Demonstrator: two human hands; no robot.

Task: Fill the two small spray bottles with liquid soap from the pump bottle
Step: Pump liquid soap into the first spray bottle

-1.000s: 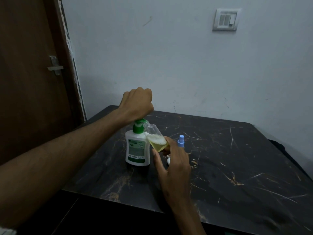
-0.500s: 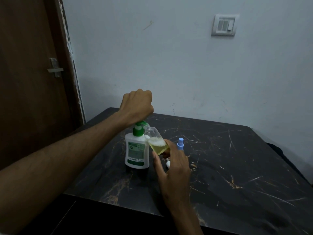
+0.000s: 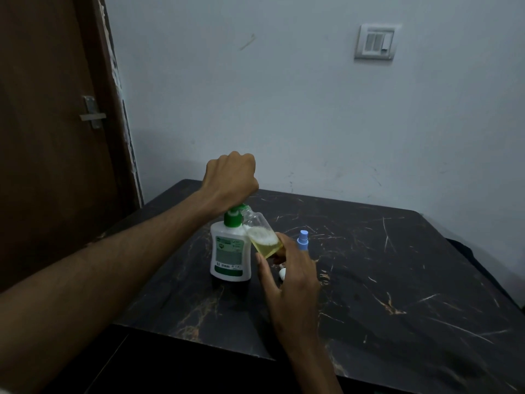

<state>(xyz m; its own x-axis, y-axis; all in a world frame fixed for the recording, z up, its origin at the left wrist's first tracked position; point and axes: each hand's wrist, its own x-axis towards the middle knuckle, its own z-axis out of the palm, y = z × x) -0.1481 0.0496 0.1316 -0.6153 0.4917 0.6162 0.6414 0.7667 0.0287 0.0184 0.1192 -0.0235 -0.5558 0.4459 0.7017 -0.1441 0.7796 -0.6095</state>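
A white pump bottle (image 3: 230,251) with a green pump head stands on the dark marble table (image 3: 397,280). My left hand (image 3: 230,180) is a fist pressing down on the pump head. My right hand (image 3: 292,277) holds a small clear spray bottle (image 3: 262,237), tilted, its open neck at the pump spout. It holds yellowish soap with foam on top. A second small bottle with a blue spray cap (image 3: 303,239) stands just behind my right hand, mostly hidden. A small white piece (image 3: 282,273) lies on the table by my right hand.
The table stands in a corner against a pale wall with a switch plate (image 3: 375,42). A brown door (image 3: 56,137) with a metal latch is at the left. The table's front edge runs just below the bottles.
Both hands and the bottles keep nearly the same pose. The view has shifted slightly.
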